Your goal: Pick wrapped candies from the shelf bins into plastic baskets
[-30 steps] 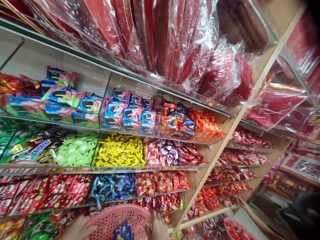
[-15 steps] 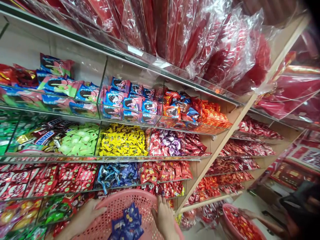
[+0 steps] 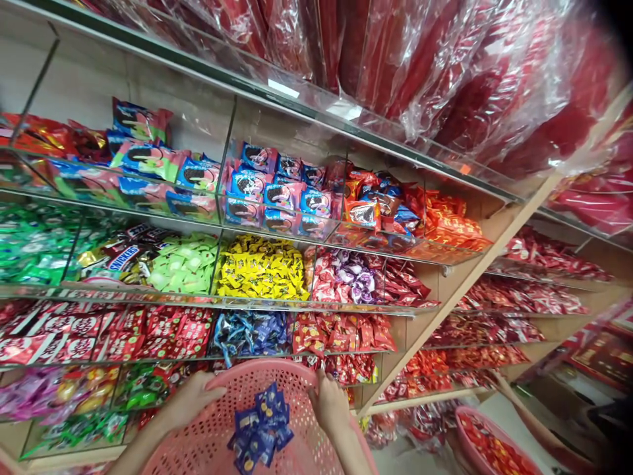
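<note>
A pink perforated plastic basket [image 3: 198,445] is held tilted in front of me at the bottom of the head view. My left hand [image 3: 195,399] grips its rim on the left, thumb over the edge. On the right side of the rim, my right hand [image 3: 329,402] is closed round the edge. Several dark blue wrapped candies [image 3: 262,425] lie in a small pile inside the basket. Just beyond the far rim are blue-wrapped candies [image 3: 252,333] and red packets [image 3: 341,333] in shelf bins.
Glass-fronted shelves hold yellow candies [image 3: 262,267], green candies [image 3: 182,264], and blue-and-pink packets [image 3: 247,185]. A slanting wooden upright [image 3: 459,290] divides the shelves. At lower right, another person's arm [image 3: 529,422] reaches to a shelf above a pink basket of red candies [image 3: 494,448].
The view has shifted, so the shelves sit farther right. Both my hands still hold the basket. The other person's hand has moved from their basket up to the shelf.
</note>
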`<state>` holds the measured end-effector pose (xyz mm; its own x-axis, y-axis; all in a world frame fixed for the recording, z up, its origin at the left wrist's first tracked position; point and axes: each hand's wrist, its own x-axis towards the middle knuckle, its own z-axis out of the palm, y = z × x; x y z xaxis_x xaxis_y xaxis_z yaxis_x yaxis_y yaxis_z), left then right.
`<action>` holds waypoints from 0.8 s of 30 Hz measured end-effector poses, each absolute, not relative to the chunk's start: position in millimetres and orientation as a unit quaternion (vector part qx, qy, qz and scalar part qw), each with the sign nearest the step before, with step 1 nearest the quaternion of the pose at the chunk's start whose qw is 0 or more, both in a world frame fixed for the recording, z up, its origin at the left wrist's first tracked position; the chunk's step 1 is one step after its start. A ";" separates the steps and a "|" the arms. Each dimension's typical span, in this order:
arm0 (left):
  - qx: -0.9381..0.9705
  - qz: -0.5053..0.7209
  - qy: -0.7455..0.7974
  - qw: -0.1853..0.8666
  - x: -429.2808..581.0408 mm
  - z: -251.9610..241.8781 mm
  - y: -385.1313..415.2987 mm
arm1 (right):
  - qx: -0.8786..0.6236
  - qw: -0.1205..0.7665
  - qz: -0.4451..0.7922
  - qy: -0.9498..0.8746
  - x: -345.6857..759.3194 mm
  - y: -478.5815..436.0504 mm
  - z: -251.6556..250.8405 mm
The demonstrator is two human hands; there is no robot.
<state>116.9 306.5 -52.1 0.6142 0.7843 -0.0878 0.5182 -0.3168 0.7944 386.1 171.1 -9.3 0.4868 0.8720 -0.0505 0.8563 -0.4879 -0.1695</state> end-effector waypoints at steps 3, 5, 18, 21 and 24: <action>0.792 0.163 0.409 0.422 118.2 -53.9 306.0 | -0.858 0.059 0.056 -0.508 388.8 172.7 -12.7; 0.786 0.163 0.424 0.419 119.7 -53.7 304.4 | -0.857 0.052 0.055 -0.509 388.8 173.1 -11.7; 0.774 0.169 0.457 0.404 123.6 -58.8 295.3 | -0.822 0.097 -0.005 -0.561 347.5 184.9 11.3; 0.771 0.168 0.444 0.425 123.2 -51.5 292.6 | -0.789 0.157 0.026 -0.593 329.0 189.0 11.5; 0.759 0.162 0.437 0.456 124.1 -43.9 288.1 | -0.748 0.233 0.058 -0.619 299.1 209.7 12.5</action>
